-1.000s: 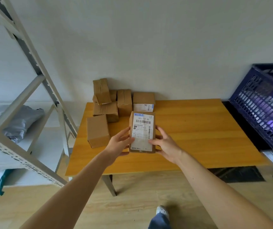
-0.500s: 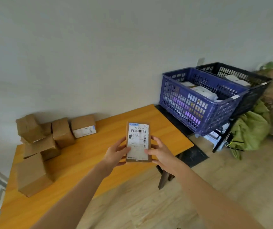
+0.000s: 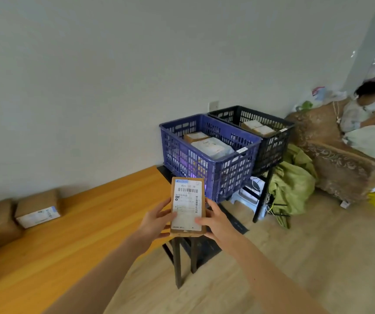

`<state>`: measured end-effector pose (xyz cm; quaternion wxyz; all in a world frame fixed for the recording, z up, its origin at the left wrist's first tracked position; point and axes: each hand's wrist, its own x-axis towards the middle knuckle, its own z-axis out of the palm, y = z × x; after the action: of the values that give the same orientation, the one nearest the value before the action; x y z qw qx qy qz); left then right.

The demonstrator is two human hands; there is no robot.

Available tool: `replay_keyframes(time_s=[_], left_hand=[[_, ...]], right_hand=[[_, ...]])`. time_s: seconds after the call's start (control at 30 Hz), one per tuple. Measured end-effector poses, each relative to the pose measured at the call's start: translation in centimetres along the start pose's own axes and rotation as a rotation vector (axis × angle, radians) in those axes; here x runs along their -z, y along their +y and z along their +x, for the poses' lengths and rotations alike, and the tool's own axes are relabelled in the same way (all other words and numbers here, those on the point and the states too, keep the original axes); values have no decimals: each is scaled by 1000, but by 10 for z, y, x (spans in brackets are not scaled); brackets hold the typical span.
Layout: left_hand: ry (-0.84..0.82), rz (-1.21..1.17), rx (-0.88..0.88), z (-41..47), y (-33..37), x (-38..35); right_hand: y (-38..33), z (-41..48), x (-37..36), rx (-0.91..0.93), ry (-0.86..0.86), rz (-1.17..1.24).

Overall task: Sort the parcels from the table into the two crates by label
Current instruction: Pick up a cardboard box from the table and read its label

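I hold a small cardboard parcel (image 3: 187, 207) upright in front of me, its white barcode label facing me. My left hand (image 3: 157, 219) grips its left side and my right hand (image 3: 216, 220) grips its right side. It hangs past the right end of the wooden table (image 3: 80, 227), just short of the blue crate (image 3: 206, 165). The blue crate holds a brown parcel and a white bag. Behind it stands a black crate (image 3: 270, 143) with labelled brown parcels inside. More brown parcels (image 3: 37, 207) lie at the table's far left.
Both crates rest on a black stand (image 3: 260, 200). Green bags (image 3: 291, 186) lie on the floor under and beside it. A brown sofa (image 3: 340, 164) with a person sitting on it is at the far right. Light wooden floor lies below me.
My view has swung further right, from the table toward the crates. The parcel, still held in both hands, is now closer to the blue crate. The sofa and a person have come into view.
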<state>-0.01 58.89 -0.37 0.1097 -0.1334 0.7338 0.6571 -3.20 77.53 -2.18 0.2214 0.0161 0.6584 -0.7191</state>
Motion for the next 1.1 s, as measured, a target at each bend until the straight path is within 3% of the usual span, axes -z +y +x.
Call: replay_keyframes(time_s=[0.47, 0.8, 1.1], left_hand=[[-82, 25, -107, 87, 88, -121], [-81, -93, -213, 206, 172, -150], [30, -111, -218, 300, 210, -143]], right_hand=[[-72, 53, 147, 101, 86, 58], [-170, 157, 209, 199, 102, -20], [-219, 262, 228, 194, -18, -37]])
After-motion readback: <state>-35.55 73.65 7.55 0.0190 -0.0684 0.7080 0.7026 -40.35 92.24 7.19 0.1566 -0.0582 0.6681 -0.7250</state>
